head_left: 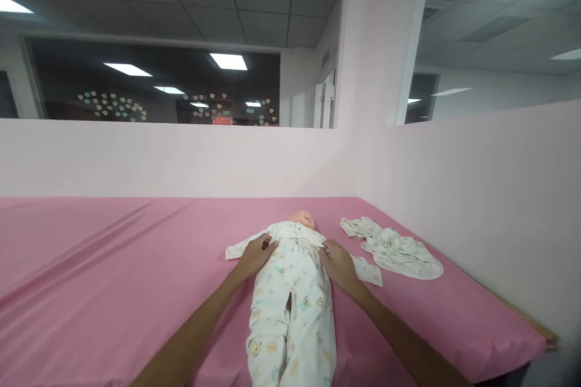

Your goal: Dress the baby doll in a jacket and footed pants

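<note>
A baby doll (303, 218) lies on its back on a pink-covered table (136, 290), its head toward the wall. It wears a white top (245, 246) with sleeves spread to both sides, and white patterned trousers (295, 302). My left hand (258, 255) pinches the clothing at the left side of the waist, thumb and fingers close together. At the right side of the waist, my right hand (338, 263) grips the cloth edge between thumb and fingers. The doll's hands and feet are not visible.
Another white patterned garment (399, 251) lies crumpled on the table to the right of the doll. A low pale wall (181, 160) with windows above borders the back, and another wall (490, 193) runs along the right side. The pink cover has folds at the left.
</note>
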{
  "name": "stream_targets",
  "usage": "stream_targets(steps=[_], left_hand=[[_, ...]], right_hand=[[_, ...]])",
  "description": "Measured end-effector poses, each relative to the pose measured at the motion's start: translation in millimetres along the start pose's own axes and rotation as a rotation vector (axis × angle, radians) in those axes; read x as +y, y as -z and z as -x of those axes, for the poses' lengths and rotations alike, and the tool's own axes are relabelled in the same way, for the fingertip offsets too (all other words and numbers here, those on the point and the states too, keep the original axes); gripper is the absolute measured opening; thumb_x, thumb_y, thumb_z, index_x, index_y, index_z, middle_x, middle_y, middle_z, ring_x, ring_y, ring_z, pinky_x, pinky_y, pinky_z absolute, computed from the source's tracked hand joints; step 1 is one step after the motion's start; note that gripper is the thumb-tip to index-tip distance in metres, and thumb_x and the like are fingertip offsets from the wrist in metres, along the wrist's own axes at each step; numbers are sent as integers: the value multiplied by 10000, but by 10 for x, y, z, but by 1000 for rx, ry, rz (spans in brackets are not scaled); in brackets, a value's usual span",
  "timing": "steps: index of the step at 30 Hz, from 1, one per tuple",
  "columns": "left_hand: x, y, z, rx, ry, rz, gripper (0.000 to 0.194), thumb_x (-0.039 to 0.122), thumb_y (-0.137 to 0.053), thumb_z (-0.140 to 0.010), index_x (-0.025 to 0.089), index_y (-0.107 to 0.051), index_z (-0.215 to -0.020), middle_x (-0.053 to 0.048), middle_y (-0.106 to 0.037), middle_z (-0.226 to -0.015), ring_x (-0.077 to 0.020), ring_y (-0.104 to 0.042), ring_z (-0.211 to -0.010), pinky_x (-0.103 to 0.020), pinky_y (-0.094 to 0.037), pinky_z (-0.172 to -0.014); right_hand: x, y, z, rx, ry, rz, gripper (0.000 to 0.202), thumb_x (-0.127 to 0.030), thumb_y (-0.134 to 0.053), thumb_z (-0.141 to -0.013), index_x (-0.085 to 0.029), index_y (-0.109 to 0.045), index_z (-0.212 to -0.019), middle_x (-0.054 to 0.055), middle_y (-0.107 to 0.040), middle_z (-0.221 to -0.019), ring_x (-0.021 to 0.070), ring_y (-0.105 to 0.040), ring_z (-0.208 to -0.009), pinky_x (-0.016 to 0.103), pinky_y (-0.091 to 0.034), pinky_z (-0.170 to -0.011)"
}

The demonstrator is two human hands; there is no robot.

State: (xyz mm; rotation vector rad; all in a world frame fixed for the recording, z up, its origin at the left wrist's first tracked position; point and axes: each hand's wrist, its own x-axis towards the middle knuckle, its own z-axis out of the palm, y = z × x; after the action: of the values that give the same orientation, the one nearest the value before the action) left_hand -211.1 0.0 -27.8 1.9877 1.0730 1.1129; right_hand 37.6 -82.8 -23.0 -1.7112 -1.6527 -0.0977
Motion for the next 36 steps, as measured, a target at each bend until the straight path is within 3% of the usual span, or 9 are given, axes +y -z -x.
stream_targets(steps=[6, 10, 13, 17, 20, 24, 27, 31, 36], left_hand=[[85, -7, 11, 153, -78, -78, 218, 368, -424, -905, 231, -416, -735, 32, -471, -655, -164, -449, -625, -266, -308, -600], [70, 135, 288, 218, -95, -418, 120, 215, -404, -856, 234, -373, -742, 7, -528, -708, -181, -465, -645, -287, -277, -596], [17, 180, 443, 192, -77, -624, 145, 155, -410, -804, 235, -328, -716, -8, -538, -702, -197, -479, -657, -294, -253, -594], [-48, 117, 459, 98, 77, -483, 103, 157, -415, -798, 245, -362, -803, -6, -559, -746, -201, -506, -674, -276, -281, -583], [-67, 63, 429, 48, 161, -257, 134, 171, -440, -801, 250, -419, -908, -8, -592, -800, -201, -538, -698, -272, -321, -595], [-67, 48, 417, 56, 167, -260, 90, 186, -441, -815, 243, -477, -875, -17, -624, -785, -221, -576, -741, -282, -335, -624], [-79, 60, 432, 71, 122, -463, 86, 164, -418, -822, 229, -474, -821, -43, -655, -840, -233, -591, -783, -284, -324, -619], [-137, 76, 513, 23, 106, -664, 179, 168, -432, -836, 214, -523, -982, -95, -687, -951, -273, -619, -852, -303, -344, -648], [-130, 90, 589, -7, -39, -500, 306, 206, -450, -856, 244, -554, -1142, -97, -658, -1159, -282, -588, -1056, -347, -412, -809]], right_hand=[[-294, 141, 11, 171, -17, -183, 209, -254, -306, -887, -225, -444, -733, -4, -528, -687, 172, -502, -653, 279, -358, -614], [-172, 162, 334, 187, 137, -59, 185, -249, -375, -883, -206, -551, -917, 61, -630, -865, 218, -567, -825, 333, -411, -754], [-3, 85, 529, 145, 155, 42, 231, -235, -454, -846, -207, -573, -1043, 87, -644, -989, 241, -573, -912, 356, -413, -807], [104, -4, 567, 21, 64, 29, 138, -207, -424, -843, -218, -561, -864, 52, -640, -879, 218, -582, -824, 328, -405, -723], [56, 12, 605, -4, 21, -14, 161, -216, -380, -859, -231, -440, -710, 21, -585, -725, 191, -542, -676, 299, -356, -599], [-37, 70, 827, -66, 125, -68, 239, -270, -381, -888, -238, -335, -655, 3, -529, -653, 180, -503, -616, 294, -337, -567], [-35, 70, 969, -121, 170, -64, 249, -268, -389, -897, -236, -334, -656, 8, -538, -665, 185, -512, -632, 304, -362, -590], [14, 48, 993, -89, 90, -66, 277, -325, -388, -935, -239, -379, -672, 17, -551, -688, 196, -533, -660, 314, -396, -602], [22, 60, 999, -61, 98, -149, 173, -353, -416, -952, -244, -550, -939, 56, -627, -926, 224, -594, -859, 356, -477, -749]])
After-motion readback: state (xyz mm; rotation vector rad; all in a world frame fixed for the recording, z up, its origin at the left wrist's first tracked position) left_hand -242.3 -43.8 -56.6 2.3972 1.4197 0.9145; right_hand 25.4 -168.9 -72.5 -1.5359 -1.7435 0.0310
